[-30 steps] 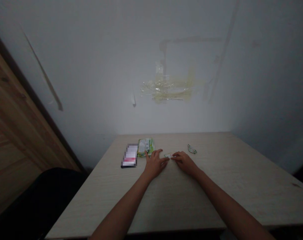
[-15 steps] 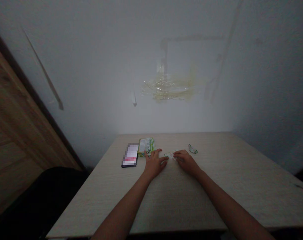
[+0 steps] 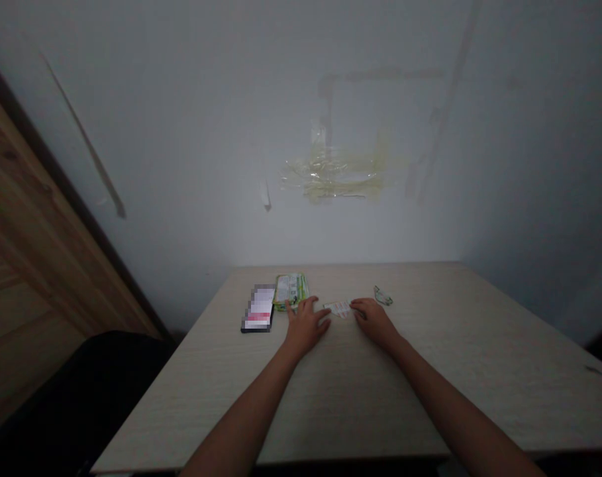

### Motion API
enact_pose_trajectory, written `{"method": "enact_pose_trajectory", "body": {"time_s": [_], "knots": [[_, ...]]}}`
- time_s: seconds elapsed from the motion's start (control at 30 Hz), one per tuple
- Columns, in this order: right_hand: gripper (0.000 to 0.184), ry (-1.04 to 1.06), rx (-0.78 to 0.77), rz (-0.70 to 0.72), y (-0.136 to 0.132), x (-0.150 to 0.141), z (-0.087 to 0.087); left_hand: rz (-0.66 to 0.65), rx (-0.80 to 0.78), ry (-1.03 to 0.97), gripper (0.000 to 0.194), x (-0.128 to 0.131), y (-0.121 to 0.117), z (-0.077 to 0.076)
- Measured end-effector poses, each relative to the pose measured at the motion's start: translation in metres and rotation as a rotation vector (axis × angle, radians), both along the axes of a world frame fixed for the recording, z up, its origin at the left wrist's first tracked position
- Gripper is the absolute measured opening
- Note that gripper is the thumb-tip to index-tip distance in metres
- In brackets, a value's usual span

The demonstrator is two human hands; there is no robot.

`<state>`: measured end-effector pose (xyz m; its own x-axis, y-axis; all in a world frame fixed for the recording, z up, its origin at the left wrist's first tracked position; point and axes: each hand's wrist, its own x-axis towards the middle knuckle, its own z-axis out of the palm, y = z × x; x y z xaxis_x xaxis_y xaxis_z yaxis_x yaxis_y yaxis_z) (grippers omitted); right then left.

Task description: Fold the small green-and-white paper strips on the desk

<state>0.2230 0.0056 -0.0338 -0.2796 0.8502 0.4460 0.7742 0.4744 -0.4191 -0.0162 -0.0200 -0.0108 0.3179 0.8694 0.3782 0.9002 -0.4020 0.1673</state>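
Note:
Both my hands lie palm down on a pale wood-grain table [image 3: 414, 391], near its far edge. My left hand [image 3: 305, 326] has its fingers spread, with the fingertips just by a green and white printed packet [image 3: 291, 291]. My right hand [image 3: 375, 323] has its fingertips at the right end of a small, flattened printed paper slip [image 3: 338, 309]. Whether those fingers pinch the slip is too small to tell. A green-edged wrapper scrap [image 3: 383, 296] lies just beyond my right hand. Left of the packet is a dark-edged phone [image 3: 257, 309], its face blurred.
The table's far edge meets a white wall with old yellowed tape residue [image 3: 340, 173]. A wooden panel [image 3: 32, 218] runs down the left side, and a dark rounded shape [image 3: 82, 391] sits beyond the table's left edge.
My right hand has moved slightly right, and the paper slip now lies longer and more spread out, reaching further right. My left hand has barely moved.

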Motion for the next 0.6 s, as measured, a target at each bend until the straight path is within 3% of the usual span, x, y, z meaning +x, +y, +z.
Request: {"method": "enact_pose_trajectory", "body": {"time_s": [0.6], "knots": [[0.029,0.073,0.007,0.193,-0.014,-0.007,0.017,0.025,0.015,0.029,0.036,0.000,0.000,-0.002]]}}
